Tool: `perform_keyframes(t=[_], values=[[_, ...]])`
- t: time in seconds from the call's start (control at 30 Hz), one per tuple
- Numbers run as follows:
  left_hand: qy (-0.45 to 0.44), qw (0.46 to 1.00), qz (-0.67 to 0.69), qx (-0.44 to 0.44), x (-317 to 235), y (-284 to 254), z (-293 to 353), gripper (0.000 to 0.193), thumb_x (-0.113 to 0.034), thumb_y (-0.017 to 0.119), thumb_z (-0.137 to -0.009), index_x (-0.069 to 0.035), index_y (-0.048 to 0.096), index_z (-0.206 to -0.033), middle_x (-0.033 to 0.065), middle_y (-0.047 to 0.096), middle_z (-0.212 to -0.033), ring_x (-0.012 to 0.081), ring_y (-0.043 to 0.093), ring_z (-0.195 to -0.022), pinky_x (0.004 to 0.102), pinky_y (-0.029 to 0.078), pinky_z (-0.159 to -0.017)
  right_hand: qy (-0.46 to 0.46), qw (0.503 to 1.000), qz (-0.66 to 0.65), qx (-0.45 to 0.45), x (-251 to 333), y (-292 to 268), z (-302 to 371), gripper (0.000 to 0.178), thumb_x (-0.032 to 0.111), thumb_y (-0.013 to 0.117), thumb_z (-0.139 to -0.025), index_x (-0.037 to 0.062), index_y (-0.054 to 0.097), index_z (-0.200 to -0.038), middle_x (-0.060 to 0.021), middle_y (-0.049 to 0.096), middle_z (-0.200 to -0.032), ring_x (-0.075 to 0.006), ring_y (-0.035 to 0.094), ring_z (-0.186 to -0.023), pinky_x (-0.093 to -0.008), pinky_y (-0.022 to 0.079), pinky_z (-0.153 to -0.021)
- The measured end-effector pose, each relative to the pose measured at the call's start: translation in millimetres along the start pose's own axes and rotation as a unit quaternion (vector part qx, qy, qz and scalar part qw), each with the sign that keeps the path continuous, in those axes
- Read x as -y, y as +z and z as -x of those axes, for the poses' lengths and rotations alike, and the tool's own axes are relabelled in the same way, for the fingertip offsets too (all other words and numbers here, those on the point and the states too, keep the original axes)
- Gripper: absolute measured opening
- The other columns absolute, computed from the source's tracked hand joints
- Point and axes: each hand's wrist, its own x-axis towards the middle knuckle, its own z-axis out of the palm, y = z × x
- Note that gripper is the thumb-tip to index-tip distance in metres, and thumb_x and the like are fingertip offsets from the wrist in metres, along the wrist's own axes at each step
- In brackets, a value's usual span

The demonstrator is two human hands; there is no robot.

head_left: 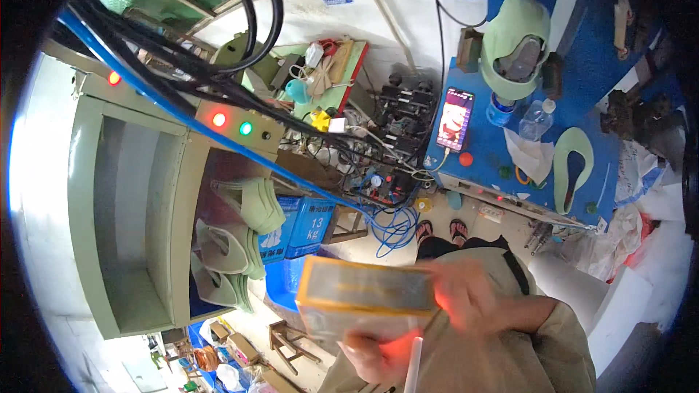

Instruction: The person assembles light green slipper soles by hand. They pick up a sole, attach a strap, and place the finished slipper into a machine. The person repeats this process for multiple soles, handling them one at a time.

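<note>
A box with orange-yellow edges and a greyish face is in front of my body, blurred by motion. My left hand grips its near lower side, the fingers partly hidden by the box. At the box's right end is my right hand, touching or very close to it; its fingers are smeared by motion. Red light falls on both hands. Close to my left hand, a thin white rod rises from the lower edge; what it belongs to is unclear.
Left stands a pale green machine with lit buttons and stacked pale green curved pieces. Blue cartons sit beside it. On the blue table are a phone, a bottle and a pale green loop-shaped piece. Hoses lie coiled on the floor.
</note>
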Motion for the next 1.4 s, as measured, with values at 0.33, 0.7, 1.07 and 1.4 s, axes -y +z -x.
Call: perform_keyframes(t=[0.33, 0.7, 1.07, 1.4], values=[[-0.265, 0.950, -0.032, -0.159, 41.4, -57.3, 5.9, 0.034, -0.005, 0.058, -0.090, 0.005, 0.050, -0.121, 0.0151, 0.061, -0.114, 0.0238, 0.061, -0.105, 0.0401, 0.048, -0.096, 0.180, 0.772, 0.503, -0.345, -277.0, -162.3, -62.7, 0.025, 0.022, 0.065, -0.086, 0.0055, 0.065, -0.105, -0.0134, 0.062, -0.108, -0.0323, 0.057, -0.101, -0.0437, 0.045, -0.086], [-0.583, 0.808, -0.057, 0.064, 91.5, -68.8, -1.6, 0.056, 0.000, 0.055, -0.093, -0.010, 0.032, -0.143, 0.0153, 0.059, -0.118, 0.0287, 0.065, -0.103, 0.0425, 0.060, -0.082, -0.006, 0.717, 0.587, -0.375, -259.8, -104.7, -81.9, 0.037, 0.031, 0.067, -0.083, 0.0162, 0.062, -0.117, -0.0162, 0.044, -0.138, -0.0363, 0.040, -0.128, -0.0526, 0.032, -0.103], [-0.600, 0.787, -0.063, 0.128, 95.0, -101.4, -41.6, 0.047, -0.006, 0.057, -0.093, -0.007, 0.038, -0.136, 0.0166, 0.060, -0.117, 0.0282, 0.066, -0.103, 0.0424, 0.060, -0.081, 0.045, 0.684, 0.595, -0.419, -264.5, -78.3, -114.0, 0.046, 0.044, 0.063, -0.085, 0.0117, 0.061, -0.119, -0.0189, 0.041, -0.143, -0.0387, 0.035, -0.133, -0.0599, 0.025, -0.106], [-0.596, 0.771, -0.092, 0.206, 99.2, -130.4, -51.4, 0.044, -0.004, 0.064, -0.089, -0.006, 0.043, -0.127, 0.0141, 0.064, -0.109, 0.0205, 0.065, -0.098, 0.0365, 0.057, -0.084, 0.068, 0.667, 0.560, -0.487, -252.2, -57.6, -107.6, 0.039, 0.036, 0.063, -0.088, 0.0086, 0.062, -0.116, -0.0194, 0.040, -0.143, -0.0391, 0.037, -0.131, -0.0582, 0.025, -0.107]])
